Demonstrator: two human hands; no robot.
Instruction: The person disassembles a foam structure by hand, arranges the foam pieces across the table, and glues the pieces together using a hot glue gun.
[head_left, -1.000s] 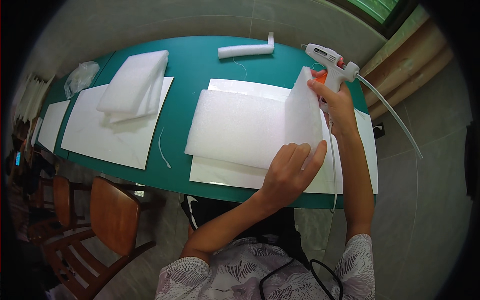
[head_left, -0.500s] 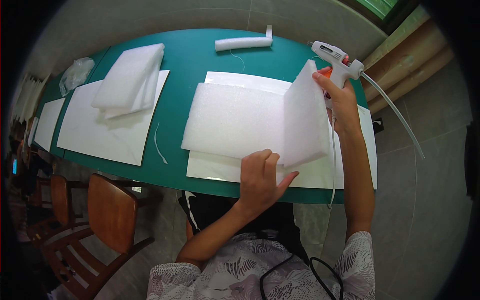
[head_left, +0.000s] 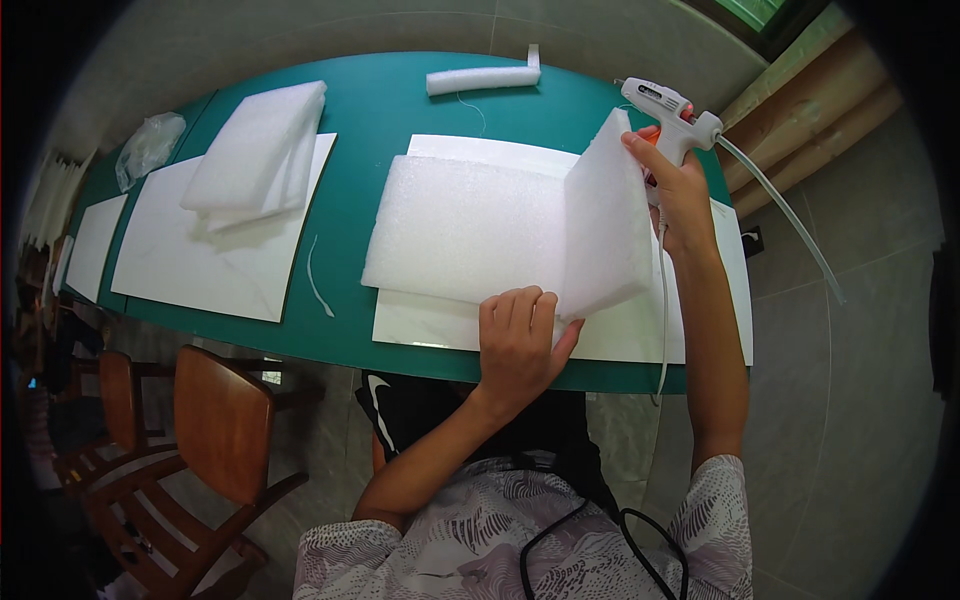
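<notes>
A white foam sheet (head_left: 470,230) lies on white boards (head_left: 640,335) on the green table (head_left: 375,110). Its right part (head_left: 605,235) is folded up and stands on edge. My left hand (head_left: 520,340) presses flat on the sheet's near edge at the fold. My right hand (head_left: 680,190) grips a white glue gun (head_left: 668,108) with an orange trigger, and its fingertips touch the top edge of the raised flap. The gun's cord (head_left: 780,215) trails off to the right.
A stack of folded foam (head_left: 255,150) rests on another white board (head_left: 215,245) at the left. A foam roll (head_left: 480,78) lies at the table's far edge. A crumpled plastic bag (head_left: 150,145) sits far left. Wooden chairs (head_left: 215,425) stand below the table.
My left hand has slid from the flap's lower face down to the sheet's near edge. The flap has been lifted further upright. The view has shifted slightly.
</notes>
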